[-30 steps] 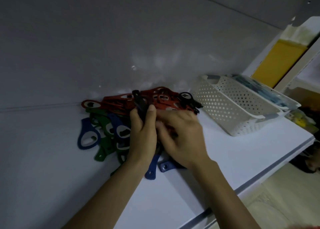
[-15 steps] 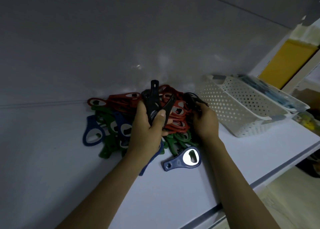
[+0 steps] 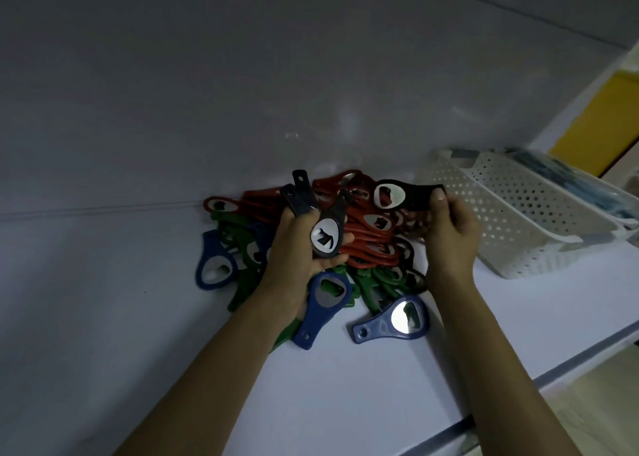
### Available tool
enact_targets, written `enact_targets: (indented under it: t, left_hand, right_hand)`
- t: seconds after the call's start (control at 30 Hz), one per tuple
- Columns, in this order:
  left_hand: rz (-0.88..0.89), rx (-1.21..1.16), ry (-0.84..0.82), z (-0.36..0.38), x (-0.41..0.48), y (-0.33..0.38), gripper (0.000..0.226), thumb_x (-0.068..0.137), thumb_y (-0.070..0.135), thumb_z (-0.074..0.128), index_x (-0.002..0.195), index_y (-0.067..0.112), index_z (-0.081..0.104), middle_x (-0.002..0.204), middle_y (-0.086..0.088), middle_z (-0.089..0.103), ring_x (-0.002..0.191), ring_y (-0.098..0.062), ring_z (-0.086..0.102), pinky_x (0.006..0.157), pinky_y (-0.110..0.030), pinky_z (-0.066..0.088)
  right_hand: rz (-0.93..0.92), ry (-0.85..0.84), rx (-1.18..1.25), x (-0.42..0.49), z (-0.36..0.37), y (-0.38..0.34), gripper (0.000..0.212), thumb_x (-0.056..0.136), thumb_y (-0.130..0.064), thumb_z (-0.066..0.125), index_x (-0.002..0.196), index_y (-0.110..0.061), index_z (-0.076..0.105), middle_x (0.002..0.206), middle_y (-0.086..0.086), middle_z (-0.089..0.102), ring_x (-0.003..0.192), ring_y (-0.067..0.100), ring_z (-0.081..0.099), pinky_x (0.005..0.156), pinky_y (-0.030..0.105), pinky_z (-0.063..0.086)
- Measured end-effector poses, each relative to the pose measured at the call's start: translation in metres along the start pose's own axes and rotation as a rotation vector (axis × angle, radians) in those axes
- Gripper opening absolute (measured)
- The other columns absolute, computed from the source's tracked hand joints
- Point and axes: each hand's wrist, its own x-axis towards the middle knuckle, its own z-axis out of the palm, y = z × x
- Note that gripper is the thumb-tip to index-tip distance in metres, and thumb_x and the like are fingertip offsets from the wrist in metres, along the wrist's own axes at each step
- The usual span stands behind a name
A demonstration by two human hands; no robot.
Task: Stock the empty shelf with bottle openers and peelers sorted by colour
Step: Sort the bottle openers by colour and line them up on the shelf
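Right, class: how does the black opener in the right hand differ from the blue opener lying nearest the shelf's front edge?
The black opener is off the shelf, pinched by its handle in the right hand; the blue opener lies flat on it. The black opener's head points left, the blue opener's right. Both have metal-lined heads.

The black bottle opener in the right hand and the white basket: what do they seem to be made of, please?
The black bottle opener held by the right hand looks like matte moulded plastic, with a shiny insert in its head, probably steel since it mirrors light. The white basket seems rigid plastic: even rows of holes, smooth rim.
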Motion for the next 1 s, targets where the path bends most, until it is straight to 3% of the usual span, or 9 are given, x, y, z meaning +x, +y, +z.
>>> enact_targets:
  t: [0.07, 0.17, 0.3, 0.43, 0.57, 0.67, 0.73, 0.87, 1.0]
  left_hand:
    - [0.004, 0.002, 0.002, 0.0, 0.001, 0.0, 0.023, 0.099, 0.023, 0.041, 0.12, 0.02, 0.05, 0.097, -0.008, 0.068, 0.07, -0.015, 0.071, 0.051, -0.024, 0.053]
    - [0.073, 0.101, -0.024, 0.0, -0.002, -0.003, 0.029, 0.099, 0.023, 0.043, 0.127, 0.025, 0.05, 0.113, -0.006, 0.063, 0.081, -0.013, 0.07, 0.057, -0.025, 0.054]
    - [0.195, 0.247, -0.069, 0.0, -0.006, -0.005, 0.017, 0.098, 0.026, 0.047, 0.112, 0.03, 0.055, 0.103, 0.0, 0.067, 0.084, -0.012, 0.069, 0.059, -0.023, 0.053]
    - [0.337, 0.469, -0.116, 0.0, -0.011, -0.01, 0.041, 0.087, 0.018, 0.065, 0.123, 0.028, 0.049, 0.105, 0.004, 0.063, 0.086, -0.003, 0.065, 0.06, -0.016, 0.052]
    - [0.401, 0.535, -0.164, 0.004, -0.015, -0.016, 0.044, 0.092, 0.008, 0.056, 0.129, 0.029, 0.042, 0.112, 0.013, 0.06, 0.096, 0.003, 0.063, 0.072, -0.017, 0.054]
    - [0.486, 0.732, -0.164, 0.007, -0.018, -0.02, 0.045, 0.094, 0.009, 0.05, 0.136, 0.021, 0.038, 0.114, 0.014, 0.058, 0.099, 0.012, 0.054, 0.079, -0.004, 0.045]
    - [0.492, 0.782, -0.146, 0.008, -0.019, -0.022, 0.051, 0.094, 0.006, 0.048, 0.141, 0.021, 0.034, 0.118, 0.011, 0.055, 0.103, 0.009, 0.051, 0.082, -0.001, 0.042]
    - [0.503, 0.738, -0.098, 0.006, -0.016, -0.02, 0.055, 0.091, 0.003, 0.052, 0.14, 0.024, 0.038, 0.109, 0.027, 0.051, 0.096, 0.023, 0.049, 0.078, 0.002, 0.04]
    - [0.463, 0.604, -0.073, 0.004, -0.014, -0.014, 0.046, 0.086, 0.011, 0.062, 0.111, 0.049, 0.051, 0.095, 0.036, 0.061, 0.094, 0.018, 0.056, 0.072, 0.0, 0.043]
  right_hand:
    - [0.148, -0.195, 0.245, -0.003, 0.001, -0.01, 0.023, 0.1, -0.018, 0.045, 0.084, -0.011, 0.06, 0.058, 0.002, 0.057, 0.053, 0.015, 0.05, 0.054, 0.028, 0.044]
    - [0.152, -0.45, 0.223, -0.011, 0.004, -0.013, 0.02, 0.098, -0.017, 0.046, 0.092, -0.009, 0.063, 0.052, 0.0, 0.055, 0.042, 0.011, 0.043, 0.046, 0.02, 0.038]
    - [0.065, -0.506, 0.134, -0.016, 0.008, -0.012, 0.014, 0.095, -0.014, 0.053, 0.098, -0.007, 0.064, 0.057, 0.002, 0.062, 0.045, 0.01, 0.052, 0.046, 0.019, 0.043]
    - [0.07, -0.48, 0.182, -0.017, 0.008, -0.014, 0.01, 0.089, -0.012, 0.06, 0.098, -0.01, 0.064, 0.061, 0.002, 0.066, 0.051, 0.012, 0.06, 0.048, 0.021, 0.049]
    - [0.038, -0.444, 0.166, -0.023, 0.011, -0.016, 0.028, 0.086, -0.025, 0.066, 0.111, -0.015, 0.065, 0.08, 0.0, 0.073, 0.071, 0.012, 0.068, 0.062, 0.024, 0.055]
    - [-0.001, -0.541, 0.059, -0.03, 0.02, -0.023, 0.061, 0.075, -0.046, 0.07, 0.126, -0.016, 0.058, 0.112, 0.001, 0.069, 0.103, 0.013, 0.066, 0.086, 0.029, 0.055]
    - [-0.046, -0.56, -0.037, -0.033, 0.029, -0.03, 0.07, 0.072, -0.047, 0.072, 0.131, -0.015, 0.054, 0.119, 0.0, 0.065, 0.111, 0.012, 0.062, 0.096, 0.035, 0.051]
    - [-0.152, -0.546, 0.071, -0.039, 0.045, -0.041, 0.029, 0.092, -0.016, 0.055, 0.12, -0.012, 0.06, 0.111, 0.0, 0.069, 0.107, 0.012, 0.064, 0.092, 0.031, 0.052]
    - [-0.12, -0.498, 0.169, -0.044, 0.051, -0.038, 0.017, 0.097, -0.006, 0.049, 0.109, -0.01, 0.06, 0.097, -0.008, 0.071, 0.098, 0.008, 0.067, 0.081, 0.017, 0.051]
